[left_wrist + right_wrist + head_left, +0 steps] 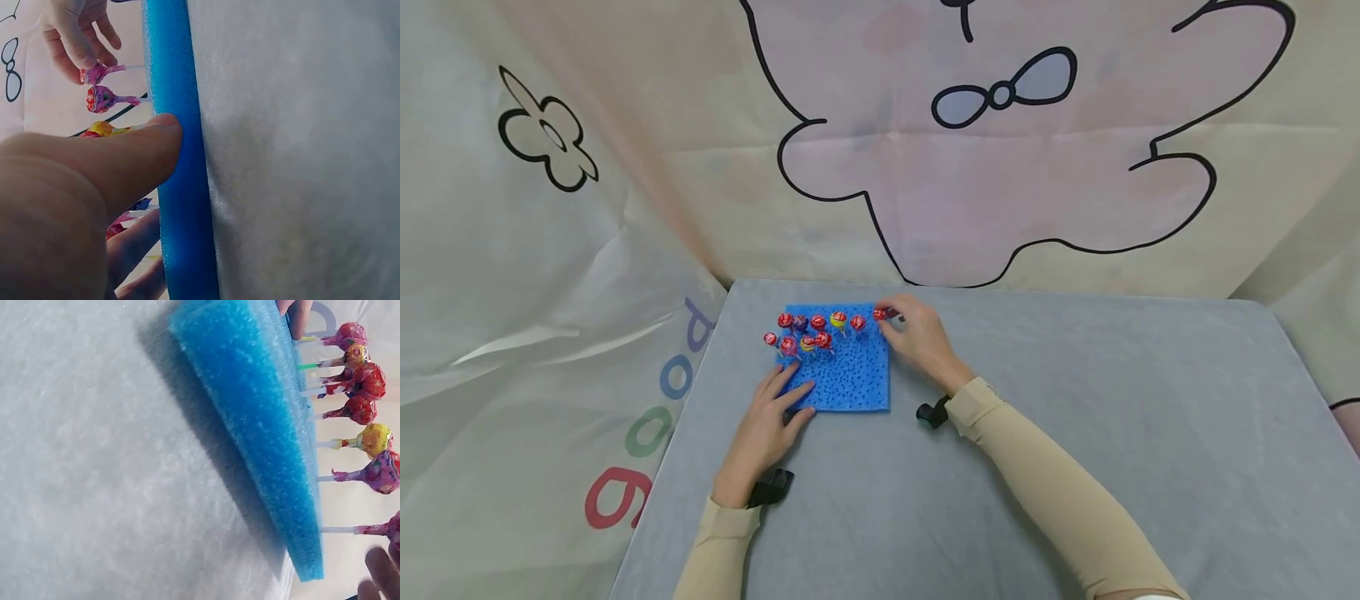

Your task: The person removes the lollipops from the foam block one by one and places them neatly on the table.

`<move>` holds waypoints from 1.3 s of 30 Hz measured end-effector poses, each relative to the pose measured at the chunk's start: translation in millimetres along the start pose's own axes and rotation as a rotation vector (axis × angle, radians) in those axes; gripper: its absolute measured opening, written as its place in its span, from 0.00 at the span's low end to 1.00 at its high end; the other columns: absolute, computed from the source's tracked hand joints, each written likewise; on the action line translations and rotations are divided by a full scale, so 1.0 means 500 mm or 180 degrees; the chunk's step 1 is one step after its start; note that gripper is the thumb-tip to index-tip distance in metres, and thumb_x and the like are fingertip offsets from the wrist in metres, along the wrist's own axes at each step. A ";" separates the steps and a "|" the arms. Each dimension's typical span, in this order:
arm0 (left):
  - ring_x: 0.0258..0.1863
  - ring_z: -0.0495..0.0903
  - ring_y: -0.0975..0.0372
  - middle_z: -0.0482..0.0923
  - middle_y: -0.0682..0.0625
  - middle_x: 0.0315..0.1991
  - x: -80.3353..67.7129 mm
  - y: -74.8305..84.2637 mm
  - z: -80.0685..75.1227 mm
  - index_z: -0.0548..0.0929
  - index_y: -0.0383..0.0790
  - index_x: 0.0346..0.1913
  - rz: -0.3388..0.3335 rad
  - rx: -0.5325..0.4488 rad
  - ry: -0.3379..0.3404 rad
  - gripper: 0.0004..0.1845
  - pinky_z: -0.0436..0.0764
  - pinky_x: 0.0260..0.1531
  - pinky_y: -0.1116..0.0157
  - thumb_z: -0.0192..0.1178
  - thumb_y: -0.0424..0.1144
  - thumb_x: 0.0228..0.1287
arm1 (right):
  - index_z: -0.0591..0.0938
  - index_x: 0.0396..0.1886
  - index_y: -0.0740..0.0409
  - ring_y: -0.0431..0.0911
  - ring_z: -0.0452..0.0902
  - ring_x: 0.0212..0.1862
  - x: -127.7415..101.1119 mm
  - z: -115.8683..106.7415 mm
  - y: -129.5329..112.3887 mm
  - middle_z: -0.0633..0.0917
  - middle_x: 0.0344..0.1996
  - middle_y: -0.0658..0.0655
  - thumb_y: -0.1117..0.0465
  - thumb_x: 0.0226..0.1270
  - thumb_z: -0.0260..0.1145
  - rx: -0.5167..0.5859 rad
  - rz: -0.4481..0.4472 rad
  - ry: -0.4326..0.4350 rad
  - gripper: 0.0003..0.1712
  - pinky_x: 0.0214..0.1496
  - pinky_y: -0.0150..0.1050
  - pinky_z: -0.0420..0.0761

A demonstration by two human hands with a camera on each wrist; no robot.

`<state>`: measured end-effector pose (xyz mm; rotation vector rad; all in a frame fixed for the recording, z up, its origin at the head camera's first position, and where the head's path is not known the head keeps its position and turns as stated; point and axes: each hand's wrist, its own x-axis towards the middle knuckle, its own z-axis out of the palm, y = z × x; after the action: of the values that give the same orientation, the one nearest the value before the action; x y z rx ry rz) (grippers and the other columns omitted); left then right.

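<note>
- A blue foam block is being steadied by the left hand, whose straight fingers are being pressed flat on its near left corner; in the left wrist view the thumb is being held against the block's edge.
- A red lollipop is being pinched between the curled fingertips of the right hand, just above the far right corner of the block.
- Other lollipops are being held upright by their sticks in the far part of the block, just to the left of the right hand and just beyond the left hand's fingertips.
- In the right wrist view their sticks are being shown sunk into the foam, with the wrapped heads well clear of its surface.
- The block is being carried by a grey worktop, on which both forearms in beige sleeves are being rested or held low; which of the two cannot be told.
</note>
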<state>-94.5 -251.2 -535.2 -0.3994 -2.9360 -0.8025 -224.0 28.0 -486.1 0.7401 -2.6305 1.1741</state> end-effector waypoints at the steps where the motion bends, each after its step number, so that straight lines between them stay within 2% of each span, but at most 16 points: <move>1: 0.81 0.55 0.39 0.63 0.40 0.80 0.001 0.001 0.000 0.82 0.42 0.69 0.0005 -0.0001 0.0001 0.26 0.65 0.73 0.36 0.69 0.43 0.70 | 0.86 0.55 0.62 0.51 0.86 0.50 0.000 -0.002 0.000 0.87 0.51 0.59 0.66 0.72 0.69 0.0020 0.0021 -0.0015 0.14 0.54 0.45 0.87; 9: 0.81 0.54 0.39 0.61 0.40 0.81 0.005 0.001 0.001 0.81 0.42 0.69 0.0000 0.0001 -0.0055 0.27 0.65 0.73 0.36 0.69 0.44 0.70 | 0.79 0.58 0.62 0.52 0.84 0.50 -0.001 0.000 0.006 0.82 0.55 0.60 0.64 0.78 0.63 0.0057 0.0180 -0.0154 0.13 0.55 0.45 0.87; 17: 0.81 0.54 0.40 0.62 0.41 0.81 0.007 0.003 0.000 0.81 0.42 0.69 0.0009 -0.0032 -0.0059 0.26 0.64 0.74 0.36 0.69 0.43 0.70 | 0.74 0.61 0.62 0.50 0.80 0.47 0.004 0.001 0.015 0.77 0.55 0.60 0.62 0.83 0.57 -0.0029 0.0047 -0.0038 0.14 0.53 0.44 0.87; 23: 0.82 0.53 0.40 0.61 0.41 0.81 0.005 0.000 0.000 0.81 0.43 0.70 -0.0013 -0.0054 -0.0071 0.27 0.64 0.74 0.36 0.69 0.44 0.70 | 0.76 0.61 0.63 0.51 0.81 0.51 0.006 -0.007 0.011 0.78 0.53 0.60 0.62 0.82 0.59 0.0040 -0.0034 -0.0016 0.15 0.55 0.45 0.86; 28: 0.82 0.53 0.40 0.62 0.41 0.81 0.003 -0.002 0.000 0.81 0.42 0.70 -0.0019 -0.0079 -0.0070 0.27 0.63 0.74 0.36 0.69 0.44 0.70 | 0.78 0.60 0.62 0.50 0.79 0.54 0.006 -0.014 0.010 0.79 0.52 0.58 0.62 0.81 0.60 0.0130 0.0039 -0.0013 0.14 0.57 0.45 0.84; 39: 0.82 0.53 0.40 0.61 0.42 0.81 0.003 -0.002 -0.001 0.81 0.42 0.70 -0.0033 -0.0092 -0.0077 0.27 0.63 0.74 0.36 0.69 0.44 0.70 | 0.81 0.55 0.62 0.50 0.80 0.48 -0.001 -0.028 0.026 0.82 0.47 0.58 0.62 0.79 0.63 0.0110 0.0115 0.0206 0.12 0.48 0.45 0.83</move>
<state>-96.4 -252.2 -535.1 -0.3991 -2.9541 -0.8480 -230.6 45.9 -485.5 0.6516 -2.5872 1.2348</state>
